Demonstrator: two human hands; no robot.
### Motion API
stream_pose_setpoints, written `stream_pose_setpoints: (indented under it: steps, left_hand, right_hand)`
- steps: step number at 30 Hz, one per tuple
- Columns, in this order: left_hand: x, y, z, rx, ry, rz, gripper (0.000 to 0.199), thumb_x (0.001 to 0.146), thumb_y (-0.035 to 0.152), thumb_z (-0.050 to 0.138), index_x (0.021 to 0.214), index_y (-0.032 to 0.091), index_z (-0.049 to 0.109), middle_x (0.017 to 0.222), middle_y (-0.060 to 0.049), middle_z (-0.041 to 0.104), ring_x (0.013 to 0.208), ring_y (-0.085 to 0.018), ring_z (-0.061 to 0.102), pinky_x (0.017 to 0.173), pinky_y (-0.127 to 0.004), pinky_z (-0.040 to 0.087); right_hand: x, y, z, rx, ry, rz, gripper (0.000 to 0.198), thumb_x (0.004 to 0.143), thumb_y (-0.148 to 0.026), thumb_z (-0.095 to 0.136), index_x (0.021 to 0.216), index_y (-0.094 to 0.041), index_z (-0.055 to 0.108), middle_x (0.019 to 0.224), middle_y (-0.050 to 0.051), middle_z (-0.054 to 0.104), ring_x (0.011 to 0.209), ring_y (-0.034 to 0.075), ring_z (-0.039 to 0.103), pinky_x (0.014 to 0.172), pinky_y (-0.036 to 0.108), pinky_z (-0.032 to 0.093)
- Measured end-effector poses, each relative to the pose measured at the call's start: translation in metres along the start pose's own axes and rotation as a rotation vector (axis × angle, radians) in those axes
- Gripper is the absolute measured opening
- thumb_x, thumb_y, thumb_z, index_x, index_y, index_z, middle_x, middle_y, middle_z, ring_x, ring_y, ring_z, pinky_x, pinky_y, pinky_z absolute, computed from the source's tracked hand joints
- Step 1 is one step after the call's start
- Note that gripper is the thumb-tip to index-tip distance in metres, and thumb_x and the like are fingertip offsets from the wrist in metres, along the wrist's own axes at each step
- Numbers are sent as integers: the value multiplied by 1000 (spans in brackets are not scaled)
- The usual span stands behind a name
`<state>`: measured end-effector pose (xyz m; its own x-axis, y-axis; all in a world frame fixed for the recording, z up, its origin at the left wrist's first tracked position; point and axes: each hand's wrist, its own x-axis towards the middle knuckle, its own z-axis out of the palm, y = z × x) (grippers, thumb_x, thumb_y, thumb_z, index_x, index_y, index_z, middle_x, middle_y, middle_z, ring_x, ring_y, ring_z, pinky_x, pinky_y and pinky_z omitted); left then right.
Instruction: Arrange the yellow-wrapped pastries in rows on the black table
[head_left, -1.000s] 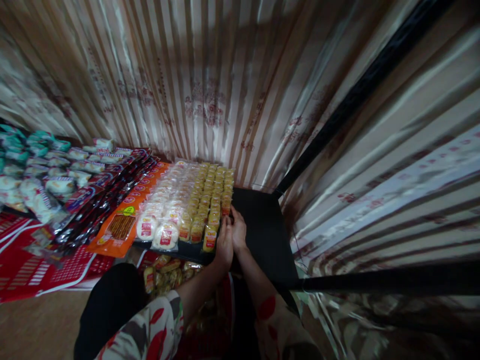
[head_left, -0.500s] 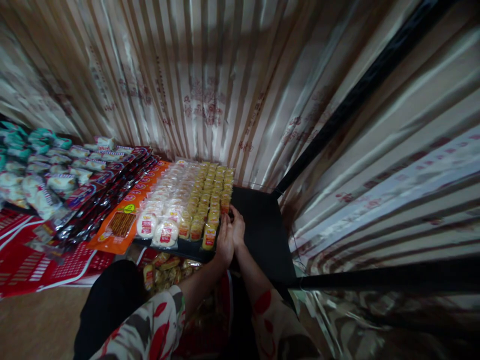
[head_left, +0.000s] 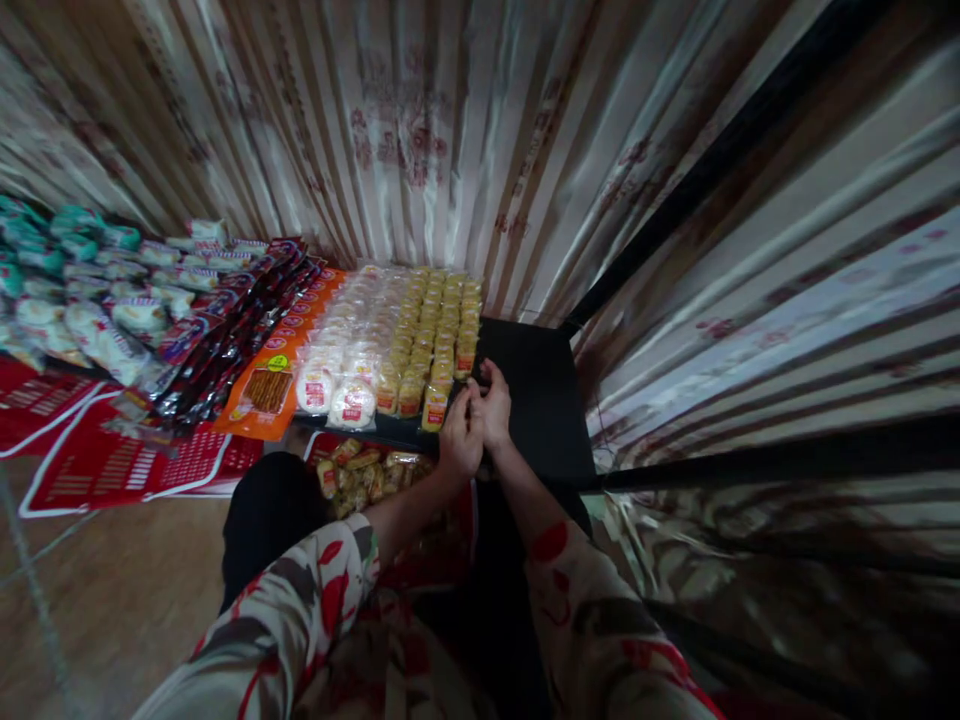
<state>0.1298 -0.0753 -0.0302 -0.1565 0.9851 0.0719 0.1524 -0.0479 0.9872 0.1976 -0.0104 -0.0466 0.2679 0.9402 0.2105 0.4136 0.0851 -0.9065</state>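
Note:
Rows of small yellow wrapped cakes [head_left: 435, 325] stand on a black shelf [head_left: 536, 400], the rightmost row shorter at the front than its neighbour. At the front right end of these rows, my left hand [head_left: 461, 435] is held close to the cakes, its fingers stretched forward and slightly parted. Touching it from the right, my right hand [head_left: 495, 405] has its fingers loosely curved and apart. Nothing shows in either hand, though the palms are partly hidden. To the left are rows of white round wrapped cakes [head_left: 352, 400].
An orange pretzel-stick bag [head_left: 270, 390], dark red packets [head_left: 232, 330] and white and teal wrapped snacks [head_left: 112, 310] lie farther left. Below the shelf, a red basket [head_left: 474, 520] holds loose yellow packs [head_left: 367, 475]. A black post [head_left: 675, 210] and striped curtain [head_left: 465, 130] border the shelf.
The view has shifted, so the shelf sits higher in it. My hands have drawn back slightly from the rightmost cake row, and their fingers are more apart.

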Motion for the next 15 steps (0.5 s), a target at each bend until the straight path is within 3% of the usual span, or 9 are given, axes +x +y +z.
stream_pose_setpoints:
  steps: [3, 7, 10, 12, 15]
  left_hand:
    - [-27, 5, -17, 47, -56, 56, 40, 82, 17, 41, 120, 14, 51, 124, -11, 56, 116, -19, 50, 102, -35, 38]
    - [-70, 8, -42, 8, -112, 27, 32, 86, 21, 38, 114, 18, 53, 117, -8, 58, 111, -17, 52, 100, -34, 38]
    - [-101, -4, -60, -24, -129, -10, 29, 89, 25, 35, 112, 19, 51, 116, -7, 58, 110, -16, 52, 98, -32, 39]
    - [-115, -21, -70, 13, -123, -109, 26, 89, 27, 34, 105, 17, 52, 105, -8, 61, 98, -16, 57, 90, -32, 43]
    - [-125, -50, -80, 205, -153, -341, 25, 86, 19, 31, 95, 15, 54, 94, -8, 63, 88, -17, 59, 84, -33, 46]
  right_hand:
    - [-30, -5, -7, 32, 47, -6, 38, 82, -34, 47, 117, -19, 49, 100, 9, 59, 86, 19, 58, 72, 33, 50]
    - [-82, -14, -14, 76, 12, -11, 30, 87, -35, 40, 111, -18, 47, 83, 4, 59, 65, 14, 57, 61, 28, 48]
    - [-121, -16, -19, -25, -90, -58, 25, 89, -31, 36, 104, -19, 52, 80, 3, 62, 72, 14, 59, 69, 29, 49]
    - [-139, -14, -20, -149, -270, -100, 25, 90, -27, 35, 101, -18, 56, 90, 6, 65, 83, 16, 61, 78, 32, 48]
    - [-153, -3, -21, -432, -720, -179, 29, 88, -18, 37, 105, -18, 60, 106, 10, 65, 99, 19, 59, 88, 36, 45]
